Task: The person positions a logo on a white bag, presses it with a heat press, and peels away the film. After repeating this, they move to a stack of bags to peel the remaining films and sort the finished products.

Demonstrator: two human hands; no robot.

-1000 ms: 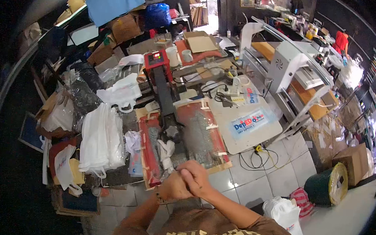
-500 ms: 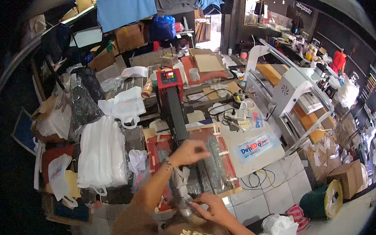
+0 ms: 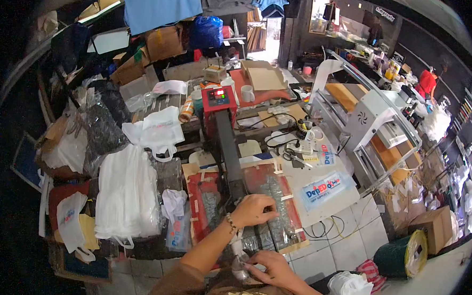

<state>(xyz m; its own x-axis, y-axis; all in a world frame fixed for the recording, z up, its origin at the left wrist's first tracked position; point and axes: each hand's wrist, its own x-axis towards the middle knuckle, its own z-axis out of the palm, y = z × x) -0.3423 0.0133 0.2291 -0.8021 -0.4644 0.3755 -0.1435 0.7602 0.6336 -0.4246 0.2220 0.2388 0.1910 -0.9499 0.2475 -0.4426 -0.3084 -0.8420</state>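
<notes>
In front of me is a heat press (image 3: 226,141) with a red control box (image 3: 217,96) and a long dark arm. My left hand (image 3: 254,210), a bracelet at its wrist, is over the near part of that arm. Its fingers are curled in, and I see nothing in them. A handle wrapped in pale material (image 3: 238,249) points toward my body. Against its near end, the fingers of my right hand (image 3: 272,268) are closed. Grey, plastic-covered panels on a red base (image 3: 289,203) lie under the press; the arm and my hands hide their middle.
White bags (image 3: 127,192) are stacked on the left, with a printed bag (image 3: 159,127) behind them. On the right, a printed sheet (image 3: 322,190) lies on a pale board near scissors (image 3: 298,157) and cables. Beyond stands a white-framed machine (image 3: 371,120). A person in red (image 3: 426,82) is far right.
My left hand has shifted right and down in the view, its fingers still curled. My right hand stays by the wrapped handle. The whole view has shifted slightly.
</notes>
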